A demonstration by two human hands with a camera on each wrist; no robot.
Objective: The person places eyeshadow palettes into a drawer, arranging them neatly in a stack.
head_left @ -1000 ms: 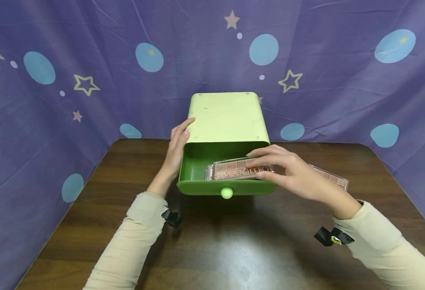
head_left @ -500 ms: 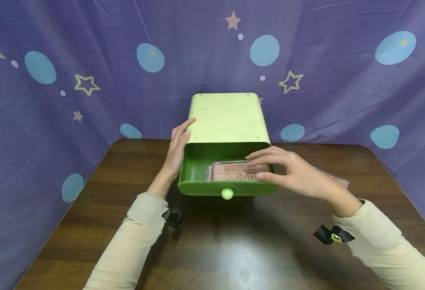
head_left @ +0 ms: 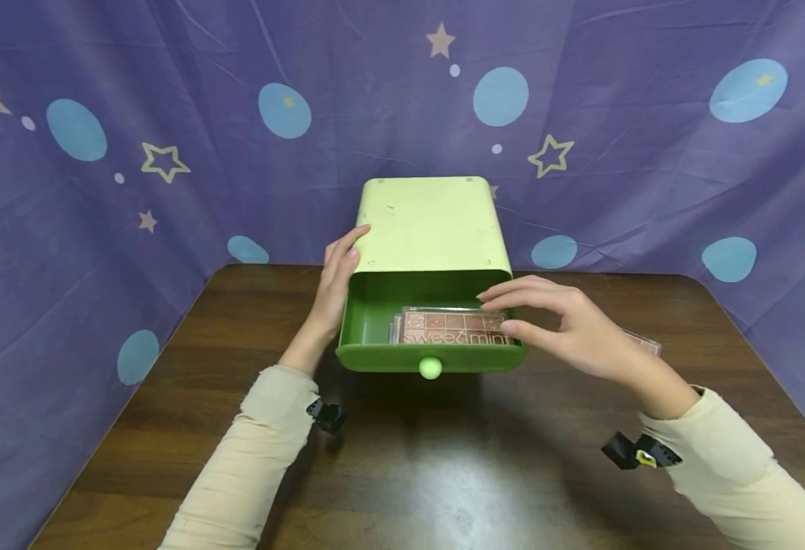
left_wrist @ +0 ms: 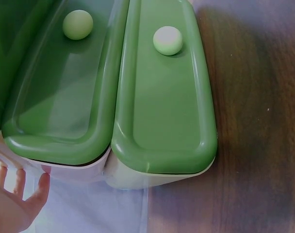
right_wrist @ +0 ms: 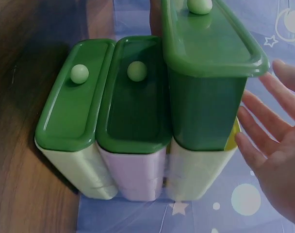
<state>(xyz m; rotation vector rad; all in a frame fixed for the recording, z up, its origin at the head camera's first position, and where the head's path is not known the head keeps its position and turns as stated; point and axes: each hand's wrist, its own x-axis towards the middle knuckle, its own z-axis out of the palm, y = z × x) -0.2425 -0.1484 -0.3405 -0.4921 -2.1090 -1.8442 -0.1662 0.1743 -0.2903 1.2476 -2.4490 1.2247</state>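
Note:
A small drawer cabinet [head_left: 433,221] with a pale green top stands on the table, its top green drawer [head_left: 368,357] pulled out. In the drawer's front part lies an eyeshadow palette [head_left: 444,327] in a clear case with "sweet mint" lettering, and the edges of other cases show beneath its left end. My right hand [head_left: 567,325] hovers over the drawer's right end, fingers extended and thumb apart, fingertips close to the palette's right end. My left hand [head_left: 337,279] rests against the cabinet's left side, fingers fairly straight along the top edge.
Below the open drawer are two pushed-in drawers, a middle drawer [right_wrist: 138,107] and a bottom drawer [right_wrist: 72,111], each with a round pale knob. Another palette [head_left: 646,342] lies on the wooden table [head_left: 402,473], partly behind the right hand. A purple curtain [head_left: 402,92] hangs behind.
The palette has tipped down and settled flatter in the drawer. My right hand has let go of it and drawn slightly right. The left hand has stayed in place.

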